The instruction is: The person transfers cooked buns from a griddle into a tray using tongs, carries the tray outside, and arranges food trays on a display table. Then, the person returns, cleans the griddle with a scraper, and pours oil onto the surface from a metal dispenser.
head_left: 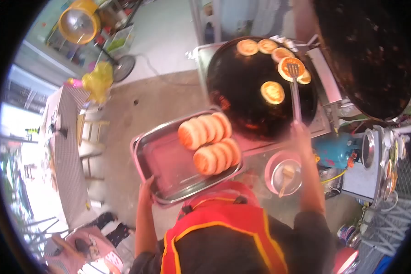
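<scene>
Looks like the spatula work's in hand: right hand, a bit blurry, closed round the spatula, its head over a browned bread upper right on the griddle. Left hand grips the tray, centre-left. Next move probably calls for a level blade and steady tray.

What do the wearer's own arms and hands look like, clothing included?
Left hand and right hand: bare, no gloves seen. Forearms uncovered; dark, plain-looking short sleeves end near the elbows. A red apron with yellow edging covers the dark top, its straps clear of the arms. No watch or bracelet visible; right hand too blurred to rule out rings.
</scene>
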### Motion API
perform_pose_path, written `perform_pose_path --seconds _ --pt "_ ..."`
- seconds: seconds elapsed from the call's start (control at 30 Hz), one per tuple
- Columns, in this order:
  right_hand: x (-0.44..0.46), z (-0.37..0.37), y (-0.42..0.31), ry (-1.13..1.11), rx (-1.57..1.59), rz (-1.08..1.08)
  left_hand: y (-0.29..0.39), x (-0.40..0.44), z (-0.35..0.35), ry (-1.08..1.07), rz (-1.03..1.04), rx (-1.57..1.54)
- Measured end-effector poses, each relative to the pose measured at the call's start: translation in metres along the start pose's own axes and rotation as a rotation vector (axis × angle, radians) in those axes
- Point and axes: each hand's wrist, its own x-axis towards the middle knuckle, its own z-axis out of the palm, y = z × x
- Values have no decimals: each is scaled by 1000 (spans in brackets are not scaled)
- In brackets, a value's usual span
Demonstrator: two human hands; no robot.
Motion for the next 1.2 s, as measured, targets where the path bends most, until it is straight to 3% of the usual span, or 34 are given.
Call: perform_pose_path --seconds 0.07,0.17,0.23,0.3,0.37,0.67,0.77,0.87,0.9,0.93,1.03,1.2 --pt "-57 17 -7 -89 -151 -45 7 -9 7 -91 37 -116" --pt "-112 29 -12 -388 -418 123 1 -3 4 -155 -22 -245" --pt "-131 42 11 -545 -703 -321 19 -19 16 -133 -7 -249" --pt "-145 60 21 -648 -844 -414 24 -25 15 -124 -3 -245" --pt "-164 91 9 -696 -846 -146 22 -24 13 -133 -7 -236" --pt "-178 129 24 -649 -1211 -216 3 -9 9 -254 -13 -299" --pt "-169 101 -4 -613 -1067 -409 3 -13 11 -269 39 -319" --pt "-115 59 1 -249 -670 -332 13 -25 18 -198 24 -246" --pt "-90 49 -10 -200 -503 -18 14 -28 21 -175 28 -224" --pt "-55 32 -2 -177 -235 109 9 -24 19 -192 37 -232" --pt "23 15 -11 -56 -34 187 4 -17 21 -217 37 -255" --pt "121 19 -11 3 -5 245 20 -40 29 -143 -22 -256"
